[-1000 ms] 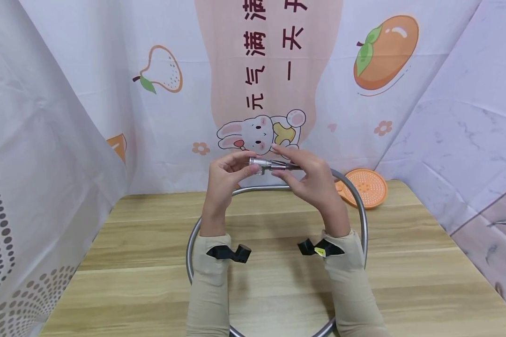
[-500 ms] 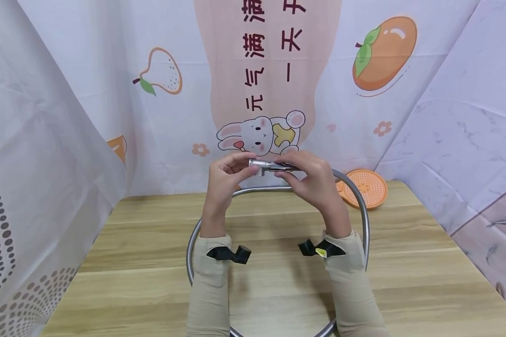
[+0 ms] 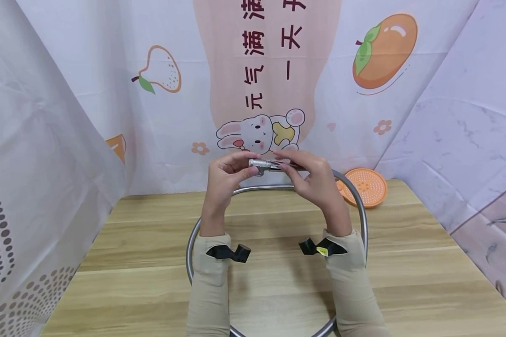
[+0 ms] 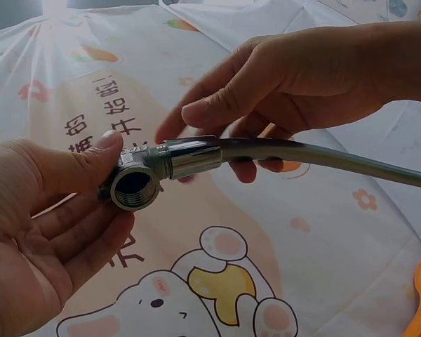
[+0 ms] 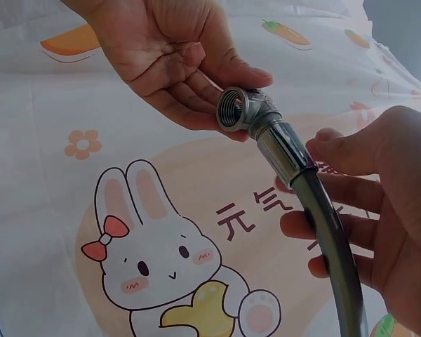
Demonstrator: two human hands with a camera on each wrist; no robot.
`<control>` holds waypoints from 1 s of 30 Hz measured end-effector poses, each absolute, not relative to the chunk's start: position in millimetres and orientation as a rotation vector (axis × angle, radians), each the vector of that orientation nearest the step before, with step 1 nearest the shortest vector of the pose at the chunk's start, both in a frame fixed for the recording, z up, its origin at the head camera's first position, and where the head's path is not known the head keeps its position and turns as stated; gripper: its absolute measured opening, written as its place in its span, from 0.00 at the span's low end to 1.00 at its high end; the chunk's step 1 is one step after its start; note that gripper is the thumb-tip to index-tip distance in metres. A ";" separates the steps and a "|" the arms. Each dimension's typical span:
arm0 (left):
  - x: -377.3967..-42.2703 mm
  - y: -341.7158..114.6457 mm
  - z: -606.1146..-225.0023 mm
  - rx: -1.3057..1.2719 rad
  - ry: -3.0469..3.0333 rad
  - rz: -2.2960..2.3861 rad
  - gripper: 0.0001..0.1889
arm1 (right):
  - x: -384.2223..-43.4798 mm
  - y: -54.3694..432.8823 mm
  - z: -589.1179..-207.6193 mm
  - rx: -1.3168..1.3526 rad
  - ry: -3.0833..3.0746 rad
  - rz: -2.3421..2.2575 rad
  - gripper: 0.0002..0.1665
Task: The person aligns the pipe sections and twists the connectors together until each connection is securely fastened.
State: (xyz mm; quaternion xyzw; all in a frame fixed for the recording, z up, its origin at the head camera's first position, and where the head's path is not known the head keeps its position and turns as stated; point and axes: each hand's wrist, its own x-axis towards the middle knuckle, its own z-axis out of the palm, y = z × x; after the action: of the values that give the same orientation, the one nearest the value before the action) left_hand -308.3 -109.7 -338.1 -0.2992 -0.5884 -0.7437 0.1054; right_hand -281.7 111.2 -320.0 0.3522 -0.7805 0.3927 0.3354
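Note:
My left hand [image 3: 223, 175] pinches a small metal tee fitting [image 4: 132, 159] between thumb and fingertips. Its threaded side opening faces the camera in the left wrist view. The chrome end nut [image 4: 193, 159] of a flexible metal hose [image 5: 330, 242] sits at the fitting's other end, in line with it. Beside that nut is my right hand [image 3: 314, 180], its thumb lifted off in the left wrist view and its fingers extended loosely behind the nut and hose. Both hands are raised above the far edge of the table.
The hose loops wide around both forearms, over the wooden table [image 3: 152, 252]. An orange round perforated piece with a short handle [image 3: 364, 187] lies at the back right. A printed curtain [image 3: 173, 131] hangs directly behind the table.
My right fingers closed around the hose nut half a second ago, and now they have spread, with the index finger raised and the thumb shifted up. The left hand keeps its hold.

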 end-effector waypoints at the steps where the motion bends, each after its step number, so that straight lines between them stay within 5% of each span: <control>1: -308.7 -109.7 -338.2 -0.863 -1.738 -2.185 0.12 | -281.9 111.0 -319.5 0.928 -2.026 1.039 0.19; 7: -309.6 -109.4 -339.1 -0.738 -1.767 -2.191 0.13 | -282.9 109.7 -318.6 0.991 -1.976 1.008 0.26; 17: -309.3 -109.9 -339.9 -0.669 -1.746 -2.255 0.10 | -281.4 103.8 -319.5 0.937 -1.958 0.738 0.20; 30: -302.6 -112.8 -334.5 -0.952 -1.730 -2.198 0.17 | -274.2 105.3 -316.4 0.877 -2.127 0.801 0.19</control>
State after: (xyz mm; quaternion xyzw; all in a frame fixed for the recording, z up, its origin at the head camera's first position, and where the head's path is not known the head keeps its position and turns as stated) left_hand -302.6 -112.8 -334.5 -0.3208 -0.5831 -0.7406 0.0932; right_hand -274.2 105.3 -316.4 0.3377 -0.8193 0.3087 0.3456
